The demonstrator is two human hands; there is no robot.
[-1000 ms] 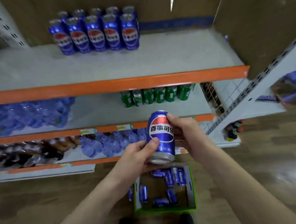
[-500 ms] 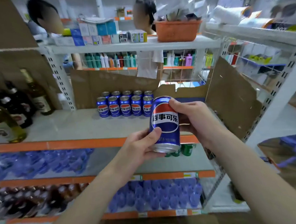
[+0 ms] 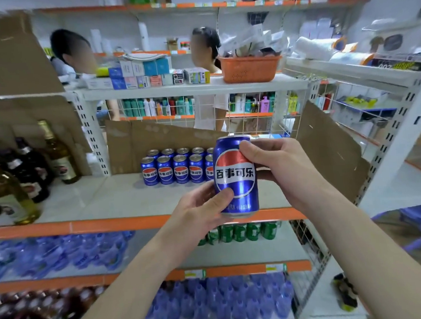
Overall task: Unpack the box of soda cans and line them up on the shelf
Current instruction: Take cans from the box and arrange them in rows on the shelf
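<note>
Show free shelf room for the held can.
Both hands, left and right, hold the can. Bare shelf lies between the bottles and the can rows, and in front of those rows. Left end is crowded with bottles.

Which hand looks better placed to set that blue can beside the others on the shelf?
Probably the right hand: it wraps the blue soda can high, on the open side right of the lined-up blue cans.

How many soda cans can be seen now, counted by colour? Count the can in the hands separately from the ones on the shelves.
Blue can held in both hands: 1
Blue cans standing on the shelf: 10 visible, two rows of 5, the rightmost partly hidden by the held can
Green cans on the shelf below: at least 5, some hidden behind the left hand
Total: at least 16
</note>
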